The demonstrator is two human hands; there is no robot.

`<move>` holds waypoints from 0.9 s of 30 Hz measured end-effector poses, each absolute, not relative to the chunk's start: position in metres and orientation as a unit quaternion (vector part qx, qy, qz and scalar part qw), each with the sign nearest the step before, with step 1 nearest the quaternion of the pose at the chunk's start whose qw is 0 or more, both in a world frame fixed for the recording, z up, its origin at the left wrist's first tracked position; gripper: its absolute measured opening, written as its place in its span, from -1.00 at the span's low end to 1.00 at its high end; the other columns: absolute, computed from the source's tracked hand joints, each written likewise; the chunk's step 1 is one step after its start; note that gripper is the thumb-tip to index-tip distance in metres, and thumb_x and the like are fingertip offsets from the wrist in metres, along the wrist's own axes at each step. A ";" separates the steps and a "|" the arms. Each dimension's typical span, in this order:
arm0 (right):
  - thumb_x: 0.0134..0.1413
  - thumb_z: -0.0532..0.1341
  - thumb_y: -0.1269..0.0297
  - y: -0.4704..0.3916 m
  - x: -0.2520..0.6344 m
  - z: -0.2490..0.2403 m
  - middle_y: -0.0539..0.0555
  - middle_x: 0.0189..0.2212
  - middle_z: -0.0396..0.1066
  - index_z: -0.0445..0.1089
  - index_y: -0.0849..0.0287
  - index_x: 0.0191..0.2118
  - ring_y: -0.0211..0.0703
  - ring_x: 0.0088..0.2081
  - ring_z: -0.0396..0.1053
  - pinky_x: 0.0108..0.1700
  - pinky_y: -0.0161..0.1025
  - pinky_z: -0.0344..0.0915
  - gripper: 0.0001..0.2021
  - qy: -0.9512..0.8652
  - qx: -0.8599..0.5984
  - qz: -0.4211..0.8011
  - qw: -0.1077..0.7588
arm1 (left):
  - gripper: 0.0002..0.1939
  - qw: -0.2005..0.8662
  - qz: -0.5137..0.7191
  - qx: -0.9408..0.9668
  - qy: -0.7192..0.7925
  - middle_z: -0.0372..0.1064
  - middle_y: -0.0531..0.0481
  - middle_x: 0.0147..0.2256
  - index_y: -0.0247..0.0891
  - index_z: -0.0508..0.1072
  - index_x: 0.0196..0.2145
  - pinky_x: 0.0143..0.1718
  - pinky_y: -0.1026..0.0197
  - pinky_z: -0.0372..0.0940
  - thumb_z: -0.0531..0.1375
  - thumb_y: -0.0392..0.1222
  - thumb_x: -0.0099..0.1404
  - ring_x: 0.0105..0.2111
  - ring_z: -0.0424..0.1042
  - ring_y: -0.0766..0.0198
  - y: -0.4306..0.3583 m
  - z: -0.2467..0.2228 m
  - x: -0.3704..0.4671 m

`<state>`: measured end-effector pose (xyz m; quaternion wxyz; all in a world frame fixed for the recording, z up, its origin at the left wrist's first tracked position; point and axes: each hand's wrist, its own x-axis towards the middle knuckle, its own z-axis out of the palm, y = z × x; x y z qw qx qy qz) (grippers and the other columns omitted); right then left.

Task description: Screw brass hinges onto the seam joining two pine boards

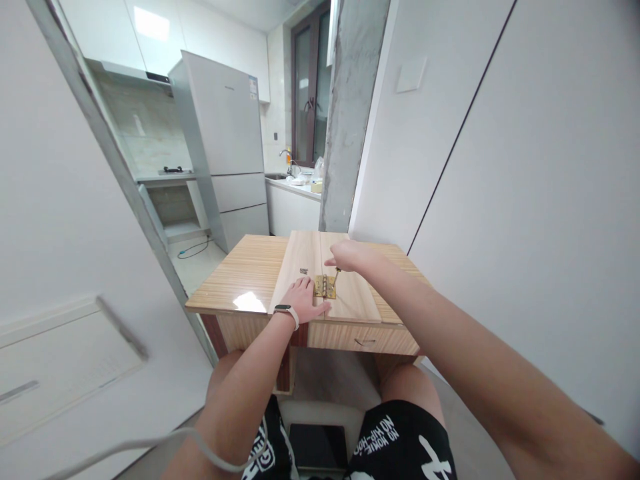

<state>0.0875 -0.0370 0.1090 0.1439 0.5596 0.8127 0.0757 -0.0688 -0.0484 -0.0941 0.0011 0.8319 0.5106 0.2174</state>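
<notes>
Two pale wooden boards lie side by side on a small desk, with a brass hinge spanning the seam between them. My left hand, with a band on its wrist, rests flat on the left board beside the hinge, fingers spread and thumb across the seam. Above the hinge's right leaf, my right hand is closed around the top of a thin screwdriver. The screwdriver stands nearly upright, its tip at the right leaf. Its handle is mostly hidden by my fingers.
The desk has a drawer at its front, above my knees. A white cable crosses near my left forearm. Beyond the desk are a tall fridge, a sink counter and a concrete pillar. A white wall stands at the right.
</notes>
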 end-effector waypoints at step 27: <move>0.34 0.20 0.10 -0.036 0.085 0.109 0.28 -0.12 0.59 0.56 0.21 0.06 0.01 -0.11 0.57 -0.09 -0.27 0.37 -0.64 0.810 0.566 0.040 0.150 | -0.21 0.020 0.211 0.829 0.517 0.26 -0.27 0.19 -0.21 0.32 0.17 0.25 -0.15 0.08 0.03 0.47 0.27 0.23 0.18 -0.17 -0.050 -0.092 -0.068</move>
